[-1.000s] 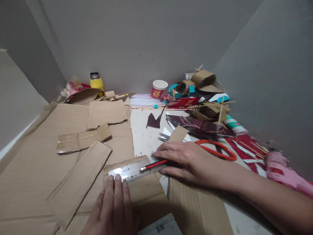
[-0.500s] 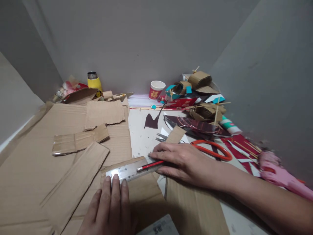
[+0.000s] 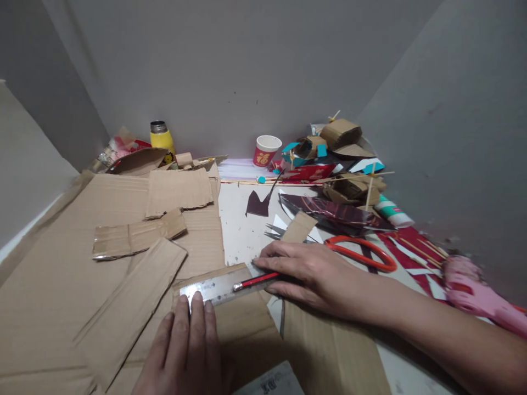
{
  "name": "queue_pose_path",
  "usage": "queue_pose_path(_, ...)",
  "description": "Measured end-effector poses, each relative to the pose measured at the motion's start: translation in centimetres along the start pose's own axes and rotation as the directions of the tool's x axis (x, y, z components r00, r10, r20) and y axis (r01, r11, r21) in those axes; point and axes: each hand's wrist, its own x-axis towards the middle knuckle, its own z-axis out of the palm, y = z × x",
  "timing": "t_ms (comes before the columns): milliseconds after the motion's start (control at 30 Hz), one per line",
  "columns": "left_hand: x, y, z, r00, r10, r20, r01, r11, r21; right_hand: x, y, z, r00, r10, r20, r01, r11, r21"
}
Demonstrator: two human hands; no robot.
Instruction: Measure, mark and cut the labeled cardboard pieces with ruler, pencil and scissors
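Note:
A clear ruler (image 3: 209, 288) lies slanted across a piece of brown cardboard (image 3: 247, 318). My left hand (image 3: 185, 340) rests at its left end, fingers stretched out with the tips pressing on the lower edge. At the other end, my right hand (image 3: 307, 271) closes over the ruler, fingers along the far edge and thumb along the near one. A red and black pencil (image 3: 255, 281) passes beneath that hand, its metal-capped end pointing left over the ruler; its tip is hidden. Scissors with orange handles (image 3: 362, 253) lie just beyond the right hand, partly under a cardboard strip (image 3: 299, 226).
Loose cardboard pieces (image 3: 132, 307) cover the left side. A yellow bottle (image 3: 161, 138) and a red paper cup (image 3: 267, 151) stand by the wall. Cardboard models (image 3: 341, 134) crowd the back right. A pink glue gun (image 3: 473, 291) lies at right.
The whole view has shifted slightly, so things appear a little further right. Both hands keep their places on the ruler, and the pencil stays under the right hand.

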Motion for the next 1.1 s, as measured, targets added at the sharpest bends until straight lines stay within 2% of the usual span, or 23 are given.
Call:
queue_pose_path(200, -0.4, 0.5, 0.4, 0.999, -0.050, 0.012, 0.050, 0.999, -0.016, 0.1, -0.3, -0.3, 1.000, 0.008, -0.008, -0.008, 1.000, -0.010)
queue_pose_path(467, -1.1, 0.7, 1.0, 0.999, -0.005, 0.042, 0.006, 1.000, -0.012, -0.1, -0.3, -0.1, 1.000, -0.003, -0.019, 0.002, 0.999, -0.038)
queue_pose_path(733, -1.6, 1.3, 1.4, 0.995, -0.090, 0.042, 0.091, 0.995, -0.034, 0.0, -0.5, -0.2, 1.000, -0.013, 0.025, 0.014, 0.999, -0.032)
queue_pose_path(867, -1.4, 0.8, 1.3, 0.997, -0.070, 0.024, 0.070, 0.997, -0.028, 0.0, -0.3, -0.1, 1.000, -0.011, 0.023, 0.012, 0.999, -0.045)
queue_pose_path(967, -1.5, 0.8, 1.4, 0.998, -0.024, 0.058, 0.028, 0.998, -0.065, 0.0, -0.2, 0.0, 1.000, -0.027, 0.015, 0.028, 0.999, -0.045)
queue_pose_path(1100, -1.5, 0.8, 1.4, 0.996, -0.019, 0.090, 0.024, 0.998, -0.057, -0.1, -0.3, 0.1, 0.999, -0.036, 0.003, 0.036, 0.998, -0.047)
